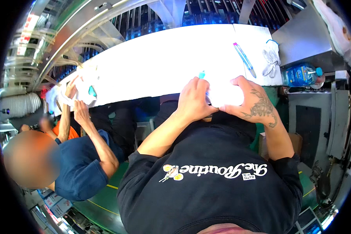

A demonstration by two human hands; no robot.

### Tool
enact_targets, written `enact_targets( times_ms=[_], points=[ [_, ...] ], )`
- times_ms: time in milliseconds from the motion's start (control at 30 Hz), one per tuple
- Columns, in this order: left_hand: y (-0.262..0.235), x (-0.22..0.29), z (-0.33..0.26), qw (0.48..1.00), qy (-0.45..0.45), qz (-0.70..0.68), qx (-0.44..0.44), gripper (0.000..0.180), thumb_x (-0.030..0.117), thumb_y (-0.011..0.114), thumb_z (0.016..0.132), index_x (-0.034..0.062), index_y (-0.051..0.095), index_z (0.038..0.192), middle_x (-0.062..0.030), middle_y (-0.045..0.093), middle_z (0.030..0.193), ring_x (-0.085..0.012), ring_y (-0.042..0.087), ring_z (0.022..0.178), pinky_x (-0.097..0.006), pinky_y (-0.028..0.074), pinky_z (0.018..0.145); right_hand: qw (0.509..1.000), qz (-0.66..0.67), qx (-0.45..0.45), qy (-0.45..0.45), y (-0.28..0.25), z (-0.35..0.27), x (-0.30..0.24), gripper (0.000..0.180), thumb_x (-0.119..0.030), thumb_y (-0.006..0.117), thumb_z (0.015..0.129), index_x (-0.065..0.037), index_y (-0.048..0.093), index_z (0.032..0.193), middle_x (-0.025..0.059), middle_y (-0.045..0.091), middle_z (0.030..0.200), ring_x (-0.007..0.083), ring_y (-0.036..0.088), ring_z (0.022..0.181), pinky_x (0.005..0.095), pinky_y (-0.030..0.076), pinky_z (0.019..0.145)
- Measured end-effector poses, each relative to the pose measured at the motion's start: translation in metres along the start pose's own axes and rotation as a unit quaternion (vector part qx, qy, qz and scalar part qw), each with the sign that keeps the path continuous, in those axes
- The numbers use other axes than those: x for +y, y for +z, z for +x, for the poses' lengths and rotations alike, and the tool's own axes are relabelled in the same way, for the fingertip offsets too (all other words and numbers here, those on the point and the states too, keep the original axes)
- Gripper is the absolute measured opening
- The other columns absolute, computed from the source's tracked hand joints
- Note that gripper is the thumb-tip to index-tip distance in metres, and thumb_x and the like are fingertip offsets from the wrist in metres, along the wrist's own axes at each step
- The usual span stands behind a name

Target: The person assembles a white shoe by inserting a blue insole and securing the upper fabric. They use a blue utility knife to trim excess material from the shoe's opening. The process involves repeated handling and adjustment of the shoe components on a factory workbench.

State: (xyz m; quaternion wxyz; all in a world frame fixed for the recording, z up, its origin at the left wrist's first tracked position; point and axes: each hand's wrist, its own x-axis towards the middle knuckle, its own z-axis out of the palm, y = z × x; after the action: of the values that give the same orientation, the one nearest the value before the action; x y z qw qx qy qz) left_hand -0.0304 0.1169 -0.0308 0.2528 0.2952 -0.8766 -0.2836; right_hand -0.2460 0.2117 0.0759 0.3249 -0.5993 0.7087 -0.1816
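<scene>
A long white tabletop [156, 58] was brightly lit; near its right end, a blue pen-like tool [244, 59] was laid beside a crumpled white glove [270, 60].

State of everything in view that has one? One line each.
Left hand: closed on white item
Right hand: thumb and fingers around white item
White item: held in both hands, details lost in glare
White worktop: brightly lit, overexposed
Blue pen-like tool: lying on worktop, not held
White glove: unworn, crumpled
Bottle: capped; upright or lying, cannot tell
Co-worker's nearer hand: at a white piece
</scene>
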Motion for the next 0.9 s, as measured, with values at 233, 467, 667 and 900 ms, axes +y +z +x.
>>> enact_targets(
  times_ms=[233,467,667,900],
  points=[
    [-0.050,-0.004,-0.007,0.965,0.135,-0.211,0.073,0.053,0.042,0.064,0.109,-0.0052,0.056,0.133,-0.0265,0.067,0.128,-0.0380,0.066,0.120,-0.050,0.053,0.104,0.934,0.192,0.152,-0.260,0.080,0.019,0.008,0.058,-0.012,0.093,0.081,-0.005,0.059,0.127,0.0146,0.062,0.114,0.0318,0.066,0.101,0.0396,0.056,0.091],
    [-0.044,0.002,-0.007,0.968,0.085,-0.212,0.104,0.053,0.044,0.048,0.116,-0.0052,0.062,0.128,-0.0244,0.073,0.123,-0.0376,0.071,0.120,-0.051,0.054,0.108,0.909,0.276,0.228,-0.216,0.133,0.017,0.007,0.051,-0.006,0.092,0.078,-0.007,0.054,0.111,0.0124,0.057,0.103,0.0293,0.060,0.088,0.0404,0.051,0.077],
    [-0.040,0.013,-0.001,0.976,0.140,-0.123,0.111,0.050,0.041,0.050,0.115,-0.0060,0.064,0.124,-0.0236,0.075,0.116,-0.0403,0.073,0.113,-0.054,0.055,0.106,0.910,0.206,0.210,-0.292,0.095,0.010,0.001,0.040,0.001,0.086,0.072,-0.005,0.059,0.102,0.0142,0.058,0.093,0.0354,0.058,0.085,0.0443,0.049,0.075],
    [-0.035,0.012,-0.001,0.975,0.178,-0.097,0.095,0.048,0.041,0.060,0.109,-0.0050,0.066,0.121,-0.0232,0.073,0.117,-0.0415,0.072,0.109,-0.055,0.054,0.105,0.868,0.152,0.291,-0.372,0.103,0.000,0.003,0.046,0.006,0.083,0.065,-0.003,0.060,0.104,0.0146,0.059,0.096,0.0342,0.060,0.084,0.0455,0.049,0.075]
  ],
)
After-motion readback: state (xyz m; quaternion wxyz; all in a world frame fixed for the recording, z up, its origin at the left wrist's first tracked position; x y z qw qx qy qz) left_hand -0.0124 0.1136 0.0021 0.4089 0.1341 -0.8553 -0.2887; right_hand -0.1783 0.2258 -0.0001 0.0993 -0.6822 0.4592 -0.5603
